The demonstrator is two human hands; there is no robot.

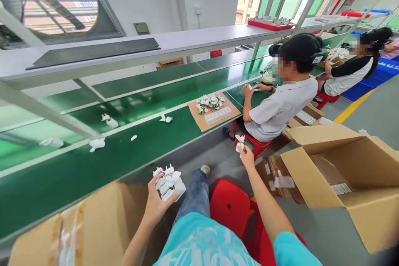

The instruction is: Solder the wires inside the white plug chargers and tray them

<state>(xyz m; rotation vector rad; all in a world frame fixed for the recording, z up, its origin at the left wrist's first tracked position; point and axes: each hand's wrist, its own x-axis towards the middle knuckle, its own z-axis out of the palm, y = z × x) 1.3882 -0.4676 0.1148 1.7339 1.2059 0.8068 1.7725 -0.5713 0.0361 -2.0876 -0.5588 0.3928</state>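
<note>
Left of a red stool (pixel 230 204), white parts (pixel 169 183) are being clasped by the left hand's (pixel 156 204) half-open fingers; past it, another part (pixel 239 143) is being tightly pinched by the right hand's (pixel 247 158).

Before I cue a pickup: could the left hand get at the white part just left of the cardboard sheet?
Probably not yet: the left hand is full of white pieces, though nothing seems to block the way to that white part on the green bench.

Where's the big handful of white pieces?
In the head view, the handful of white pieces is left of centre, in the left hand, between the taped cardboard box and the jeans leg.
</note>
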